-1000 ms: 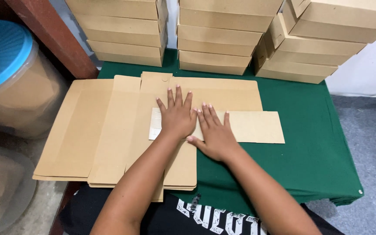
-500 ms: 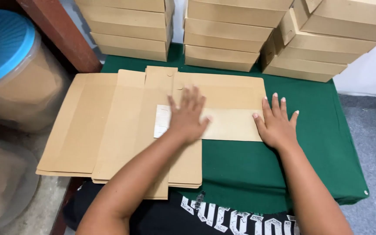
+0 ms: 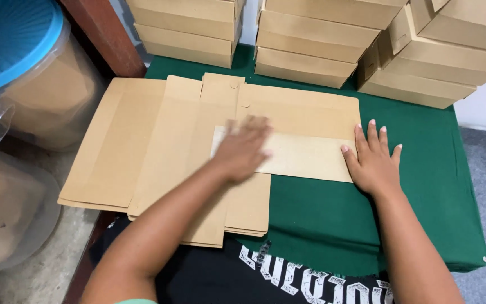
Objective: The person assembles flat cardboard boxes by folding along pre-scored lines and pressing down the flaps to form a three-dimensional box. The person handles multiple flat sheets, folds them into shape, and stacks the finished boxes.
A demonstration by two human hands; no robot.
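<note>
The person's left hand [image 3: 242, 149] is lying palm down, fingers spread and blurred, on the folded-over light brown cardboard flap [image 3: 305, 156] that is running across the top flat brown cardboard box blank [image 3: 288, 110]. The right hand [image 3: 373, 160] is also pressing palm down with fingers spread and slightly fanned, resting at the right end of that same flap, its fingertips touching the edge of the blank and its heel sitting on the green cloth-covered table [image 3: 423, 186]. Neither hand is pinching or gripping anything; both are lying open against the cardboard.

The blank is lying flat on the table, just in front of the person's dark printed shirt [image 3: 288, 276]. To the left of the blank, and partly under it, a pile of more flat brown cardboard blanks [image 3: 136, 152] is spreading out and overhanging the table's left edge. Behind the blank, at the far side of the table, stacks of assembled brown cardboard boxes [image 3: 310, 39] are standing in rows, touching one another. Well to the left of the blank, off the table, a clear plastic tub with a blue lid [image 3: 12, 45] is standing beside a dark red wooden post [image 3: 105, 36].
</note>
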